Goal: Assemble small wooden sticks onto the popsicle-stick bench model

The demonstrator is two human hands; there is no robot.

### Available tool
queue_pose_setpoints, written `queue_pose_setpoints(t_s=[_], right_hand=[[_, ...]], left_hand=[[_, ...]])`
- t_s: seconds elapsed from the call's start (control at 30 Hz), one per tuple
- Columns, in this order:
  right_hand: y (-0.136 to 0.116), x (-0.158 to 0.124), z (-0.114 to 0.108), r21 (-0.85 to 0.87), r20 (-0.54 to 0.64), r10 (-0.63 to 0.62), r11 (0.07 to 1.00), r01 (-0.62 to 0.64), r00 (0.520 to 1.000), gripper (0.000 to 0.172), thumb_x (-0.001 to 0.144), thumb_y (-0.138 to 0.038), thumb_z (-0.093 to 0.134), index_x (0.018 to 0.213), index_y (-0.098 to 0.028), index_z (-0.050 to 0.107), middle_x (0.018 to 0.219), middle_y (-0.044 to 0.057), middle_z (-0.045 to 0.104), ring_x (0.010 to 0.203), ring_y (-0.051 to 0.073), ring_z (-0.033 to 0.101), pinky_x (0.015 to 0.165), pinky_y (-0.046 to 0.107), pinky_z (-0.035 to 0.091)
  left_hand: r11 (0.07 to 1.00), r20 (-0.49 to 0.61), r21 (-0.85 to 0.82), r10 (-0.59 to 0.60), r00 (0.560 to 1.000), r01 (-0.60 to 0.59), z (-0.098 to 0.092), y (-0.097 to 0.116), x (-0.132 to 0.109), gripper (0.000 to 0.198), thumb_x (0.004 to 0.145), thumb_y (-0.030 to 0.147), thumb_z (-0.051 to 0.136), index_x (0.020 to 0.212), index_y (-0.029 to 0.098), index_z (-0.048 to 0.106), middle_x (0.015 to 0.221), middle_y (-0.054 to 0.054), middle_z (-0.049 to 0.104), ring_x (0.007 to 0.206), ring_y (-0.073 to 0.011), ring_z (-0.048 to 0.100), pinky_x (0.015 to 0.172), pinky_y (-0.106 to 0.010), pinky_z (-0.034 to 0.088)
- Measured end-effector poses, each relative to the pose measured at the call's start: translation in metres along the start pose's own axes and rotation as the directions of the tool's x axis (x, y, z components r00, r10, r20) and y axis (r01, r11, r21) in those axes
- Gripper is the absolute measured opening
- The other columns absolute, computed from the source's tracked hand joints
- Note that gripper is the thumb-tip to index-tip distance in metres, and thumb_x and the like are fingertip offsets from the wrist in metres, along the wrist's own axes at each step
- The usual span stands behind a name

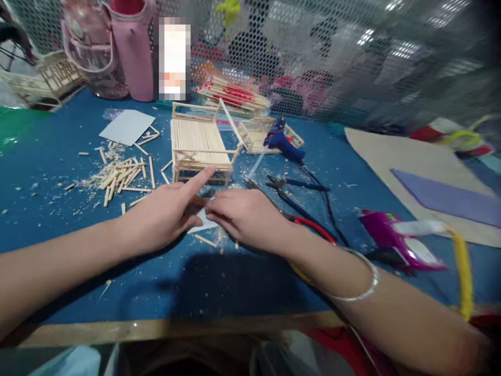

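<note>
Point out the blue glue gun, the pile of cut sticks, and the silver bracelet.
Glue gun [278, 139], head view, on its blue body.
Stick pile [119, 175], head view, on the middle of the heap.
Bracelet [368, 288], head view, on the band at the right wrist.

Light falls from above and slightly behind, bright and even on the blue table [58, 219], casting a dark soft shadow near the front edge under the forearms. Glare streaks the far-right mesh [391, 52]. The right side smears with motion blur, edges bow outward, and a far patch is pixelated.
</note>
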State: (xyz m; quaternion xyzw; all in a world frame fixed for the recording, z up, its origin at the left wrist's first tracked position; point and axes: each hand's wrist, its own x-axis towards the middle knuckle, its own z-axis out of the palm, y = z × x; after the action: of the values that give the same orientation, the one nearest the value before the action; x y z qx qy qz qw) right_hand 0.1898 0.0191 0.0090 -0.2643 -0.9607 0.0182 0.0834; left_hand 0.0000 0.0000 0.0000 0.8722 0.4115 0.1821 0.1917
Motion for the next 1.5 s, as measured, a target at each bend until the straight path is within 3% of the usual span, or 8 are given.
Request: queue_pose_setpoints(t_s=[0.17, 0.3, 0.4, 0.57, 0.67, 0.77, 1.2, 1.5], right_hand=[[0.0044, -0.0005, -0.0014, -0.102, -0.043, 0.090, 0.990, -0.094, 0.995, 0.017, 0.082, -0.017, 0.046, 0.078, -0.014, 0.062, 0.074, 0.005, 0.063, 0.069, 0.015, 0.054, 0.060, 0.025, 0.033], [-0.0013, -0.0012, 0.0009, -0.095, -0.012, -0.003, 0.995, 0.002, 1.000, 0.018, 0.083, -0.016, 0.044, 0.076, -0.014, 0.060, 0.073, 0.005, 0.063, 0.066, 0.014, 0.053, 0.061, 0.025, 0.034], [-0.0023, -0.0008, 0.0024, -0.115, -0.052, 0.019, 0.993, -0.025, 0.998, 0.019, 0.083, -0.016, 0.042, 0.078, -0.013, 0.060, 0.073, 0.006, 0.063, 0.066, 0.015, 0.053, 0.060, 0.025, 0.034], [0.0019, -0.0004, 0.0030, -0.035, -0.047, 0.049, 0.998, -0.051, 0.998, 0.018, 0.083, -0.018, 0.043, 0.077, -0.015, 0.060, 0.075, 0.005, 0.064, 0.069, 0.015, 0.054, 0.062, 0.025, 0.035], [0.0031, -0.0008, 0.0028, -0.018, -0.085, 0.153, 0.988, -0.155, 0.985, 0.017, 0.083, -0.020, 0.045, 0.076, -0.014, 0.060, 0.073, 0.006, 0.063, 0.067, 0.015, 0.054, 0.060, 0.024, 0.034], [0.0024, -0.0014, 0.0028, 0.040, -0.029, 0.122, 0.992, -0.120, 0.992, 0.016, 0.083, -0.021, 0.046, 0.076, -0.015, 0.059, 0.072, 0.004, 0.063, 0.065, 0.014, 0.054, 0.060, 0.024, 0.033], [-0.0025, -0.0008, 0.0007, 0.035, -0.001, 0.145, 0.989, -0.145, 0.989, 0.017, 0.083, -0.022, 0.045, 0.074, -0.016, 0.058, 0.070, 0.004, 0.062, 0.064, 0.014, 0.053, 0.058, 0.023, 0.031], [-0.0011, 0.0004, -0.0003, 0.069, -0.021, 0.237, 0.969, -0.235, 0.971, 0.015, 0.082, -0.022, 0.047, 0.074, -0.016, 0.059, 0.069, 0.003, 0.062, 0.063, 0.013, 0.053, 0.058, 0.023, 0.031]], left_hand=[[0.999, 0.025, 0.026, -0.035, 0.999, 0.035, -0.0011, -0.0022, 0.0008, 0.077, 0.079, 0.020, 0.053, 0.142, 0.018, 0.009, 0.104, -0.008, 0.067, 0.095, -0.0221, 0.060, 0.078, -0.032, 0.044], [0.998, 0.036, 0.051, -0.033, 0.999, 0.031, -0.0025, -0.0015, 0.0013, 0.075, 0.080, 0.021, 0.053, 0.142, 0.016, 0.011, 0.101, -0.010, 0.067, 0.093, -0.0231, 0.060, 0.078, -0.034, 0.045], [0.999, 0.025, 0.023, -0.048, 0.999, 0.047, -0.0028, -0.0016, 0.0012, 0.075, 0.079, 0.021, 0.055, 0.141, 0.016, 0.013, 0.101, -0.009, 0.067, 0.093, -0.0226, 0.060, 0.077, -0.033, 0.046], [0.999, 0.026, 0.023, -0.043, 0.999, 0.043, -0.0020, -0.0033, 0.0007, 0.076, 0.079, 0.022, 0.055, 0.142, 0.019, 0.012, 0.103, -0.009, 0.067, 0.094, -0.0232, 0.060, 0.078, -0.035, 0.046], [0.998, 0.019, 0.032, -0.048, 0.999, 0.047, -0.0011, -0.0038, 0.0012, 0.075, 0.079, 0.022, 0.055, 0.141, 0.018, 0.014, 0.105, -0.009, 0.066, 0.095, -0.0231, 0.061, 0.078, -0.034, 0.047], [0.999, 0.011, 0.038, -0.014, 1.000, 0.014, -0.0008, -0.0036, 0.0015, 0.075, 0.079, 0.021, 0.055, 0.141, 0.018, 0.014, 0.102, -0.007, 0.067, 0.096, -0.0223, 0.060, 0.079, -0.033, 0.047], [0.995, 0.049, 0.087, -0.045, 0.998, 0.040, -0.0032, -0.0012, 0.0010, 0.072, 0.080, 0.023, 0.053, 0.141, 0.017, 0.015, 0.103, -0.009, 0.066, 0.096, -0.0234, 0.059, 0.079, -0.035, 0.047], [0.991, 0.027, 0.128, -0.038, 0.999, 0.034, -0.0022, -0.0015, 0.0005, 0.069, 0.081, 0.024, 0.050, 0.141, 0.018, 0.017, 0.096, -0.009, 0.067, 0.091, -0.0223, 0.062, 0.076, -0.034, 0.048]])
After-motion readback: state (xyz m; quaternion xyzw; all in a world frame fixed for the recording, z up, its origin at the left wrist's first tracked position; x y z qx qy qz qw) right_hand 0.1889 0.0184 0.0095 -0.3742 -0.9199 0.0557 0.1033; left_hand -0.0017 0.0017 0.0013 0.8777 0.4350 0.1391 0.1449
